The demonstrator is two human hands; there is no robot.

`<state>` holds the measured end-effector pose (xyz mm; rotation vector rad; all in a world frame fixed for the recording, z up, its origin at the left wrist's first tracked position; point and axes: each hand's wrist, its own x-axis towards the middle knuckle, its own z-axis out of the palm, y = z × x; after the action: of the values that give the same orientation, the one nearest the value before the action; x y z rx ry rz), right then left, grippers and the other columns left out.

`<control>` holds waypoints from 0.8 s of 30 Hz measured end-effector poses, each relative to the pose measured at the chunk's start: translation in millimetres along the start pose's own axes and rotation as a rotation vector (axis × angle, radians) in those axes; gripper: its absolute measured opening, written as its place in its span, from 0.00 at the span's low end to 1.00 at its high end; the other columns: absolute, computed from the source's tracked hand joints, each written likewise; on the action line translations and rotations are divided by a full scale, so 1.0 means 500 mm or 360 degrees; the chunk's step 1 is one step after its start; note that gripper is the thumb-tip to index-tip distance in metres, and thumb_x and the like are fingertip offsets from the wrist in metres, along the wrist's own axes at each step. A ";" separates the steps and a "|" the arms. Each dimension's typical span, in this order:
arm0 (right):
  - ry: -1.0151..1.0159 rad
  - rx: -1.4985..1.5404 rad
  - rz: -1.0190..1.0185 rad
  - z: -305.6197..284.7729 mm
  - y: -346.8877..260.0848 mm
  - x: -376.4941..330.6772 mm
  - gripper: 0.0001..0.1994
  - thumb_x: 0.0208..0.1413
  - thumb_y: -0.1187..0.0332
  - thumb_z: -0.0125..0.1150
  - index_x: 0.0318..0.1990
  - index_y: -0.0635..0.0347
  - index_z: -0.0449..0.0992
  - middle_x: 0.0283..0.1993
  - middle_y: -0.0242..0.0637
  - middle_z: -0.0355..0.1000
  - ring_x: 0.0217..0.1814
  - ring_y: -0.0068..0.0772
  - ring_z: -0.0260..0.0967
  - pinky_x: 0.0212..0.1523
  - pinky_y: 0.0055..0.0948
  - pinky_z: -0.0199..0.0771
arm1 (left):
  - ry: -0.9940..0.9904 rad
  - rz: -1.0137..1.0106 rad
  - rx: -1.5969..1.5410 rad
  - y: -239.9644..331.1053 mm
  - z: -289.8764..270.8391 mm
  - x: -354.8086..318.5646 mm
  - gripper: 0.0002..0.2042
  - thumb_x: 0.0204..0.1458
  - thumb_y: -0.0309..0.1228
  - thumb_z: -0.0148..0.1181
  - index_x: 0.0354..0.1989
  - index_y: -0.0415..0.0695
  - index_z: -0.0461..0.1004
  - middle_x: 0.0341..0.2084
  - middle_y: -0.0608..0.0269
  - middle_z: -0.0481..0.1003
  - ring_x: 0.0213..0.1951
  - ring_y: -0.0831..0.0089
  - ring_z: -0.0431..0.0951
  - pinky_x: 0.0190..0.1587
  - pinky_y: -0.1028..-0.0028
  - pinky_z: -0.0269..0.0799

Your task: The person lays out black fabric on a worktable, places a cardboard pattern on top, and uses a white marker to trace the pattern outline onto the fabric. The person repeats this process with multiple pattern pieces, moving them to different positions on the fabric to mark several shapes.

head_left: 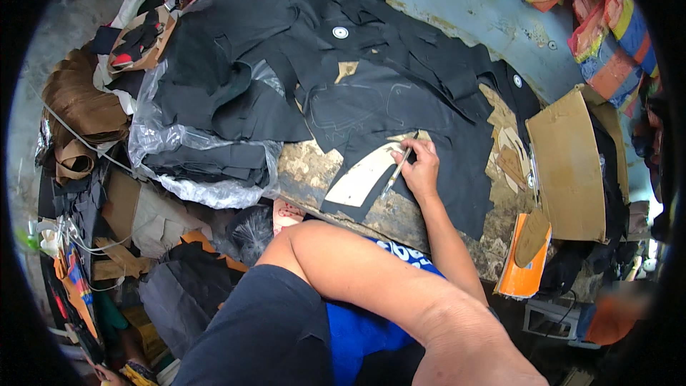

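Note:
My right hand [420, 166] is closed around a slim, pale silver pen [392, 179], its lower tip slanting toward me. Beside the pen lies a cream, curved pattern piece [361, 177] with a tapered far end, flat on black fabric [457, 186]. Faint pale outlines of shapes are drawn on the black fabric just beyond my hand. Across the lower middle runs my bent left arm [357, 264], coming out of a dark sleeve. The back of my left hand [479, 354] seems to be at the lower edge, large and close; its fingers are hidden.
Black fabric sheets [264, 21] cover much of the worn table [307, 166]. Two round white discs [340, 32] rest there. On the left sits a clear plastic bag [214, 193] with dark pieces. An open cardboard box [568, 171] and an orange booklet [511, 264] stand right.

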<state>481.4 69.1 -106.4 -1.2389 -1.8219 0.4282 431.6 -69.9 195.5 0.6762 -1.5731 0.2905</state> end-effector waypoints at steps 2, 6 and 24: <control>0.0027 0.0008 -0.0019 0.000 0.002 0.001 0.13 0.37 0.70 0.72 0.33 0.60 0.78 0.32 0.38 0.74 0.37 0.37 0.68 0.40 0.32 0.70 | 0.0063 -0.0012 0.0141 -0.015 -0.012 -0.018 0.22 0.43 0.43 0.69 0.20 0.35 0.68 0.11 0.55 0.68 0.15 0.65 0.69 0.19 0.70 0.62; 0.0018 0.0011 -0.0035 0.001 0.008 -0.001 0.13 0.36 0.70 0.72 0.33 0.59 0.78 0.31 0.38 0.74 0.37 0.37 0.68 0.40 0.32 0.70 | 0.1090 -0.1022 0.1429 0.039 0.069 -0.233 0.20 0.45 0.40 0.65 0.17 0.37 0.65 0.11 0.58 0.63 0.17 0.68 0.65 0.20 0.68 0.60; 0.0025 0.0759 0.0580 -0.008 0.010 0.028 0.12 0.59 0.66 0.56 0.44 0.64 0.76 0.38 0.37 0.76 0.41 0.27 0.70 0.44 0.25 0.68 | 0.2348 -0.2962 0.2735 0.036 0.265 -0.546 0.36 0.59 0.49 0.40 0.65 0.30 0.45 0.65 0.35 0.42 0.69 0.47 0.35 0.68 0.56 0.32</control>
<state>485.6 82.8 -101.3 -1.2202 -1.3647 0.9892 309.9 -62.7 -82.9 2.0499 1.3475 0.4135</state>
